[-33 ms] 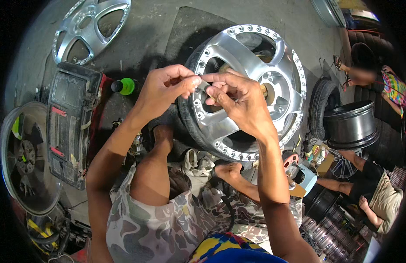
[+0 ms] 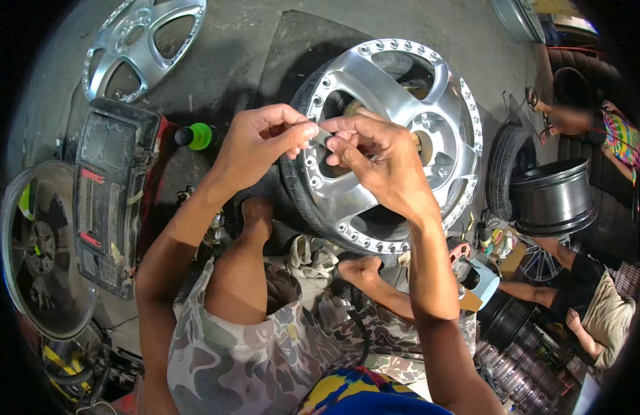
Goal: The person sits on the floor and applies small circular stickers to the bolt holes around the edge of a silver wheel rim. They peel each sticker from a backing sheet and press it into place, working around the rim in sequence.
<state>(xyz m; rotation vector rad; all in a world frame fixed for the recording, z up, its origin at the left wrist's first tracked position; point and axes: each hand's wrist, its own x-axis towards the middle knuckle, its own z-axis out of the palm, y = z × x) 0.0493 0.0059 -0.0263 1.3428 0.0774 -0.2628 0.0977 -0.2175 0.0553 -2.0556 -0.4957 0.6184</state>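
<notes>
In the middle of the frame, slightly above centre, the person's two hands meet over a silver alloy wheel [image 2: 396,145]. The left hand [image 2: 261,142] comes in from the lower left, its fingers curled and its thumb and forefinger pinched on one end of a small grey strip [image 2: 322,135]. The right hand [image 2: 378,162] comes in from the lower right and pinches the other end of the same strip between its thumb and fingertips, the remaining fingers bent loosely. The strip is thin and partly covered by the fingers, so what it is made of cannot be told. It hangs between the two hands, just in front of the wheel's left rim.

The wheel stands tilted on a dark mat [image 2: 299,48] in the upper centre, its polished spokes and its ring of small bolts facing the camera. The person's bare knees and patterned camouflage shorts [image 2: 264,346] fill the lower centre, with a bare foot just below the wheel.

At the upper left lies a second silver wheel [image 2: 140,41] flat on the concrete floor. Below it sits a black tool case [image 2: 112,194], with a green-capped bottle [image 2: 195,136] just to its right. A wheel with a dark centre [image 2: 43,249] lies at the left edge. At the right, a dark metal rim [image 2: 551,197] rests beside a tyre [image 2: 503,169], and another person sits at the lower right edge.
</notes>
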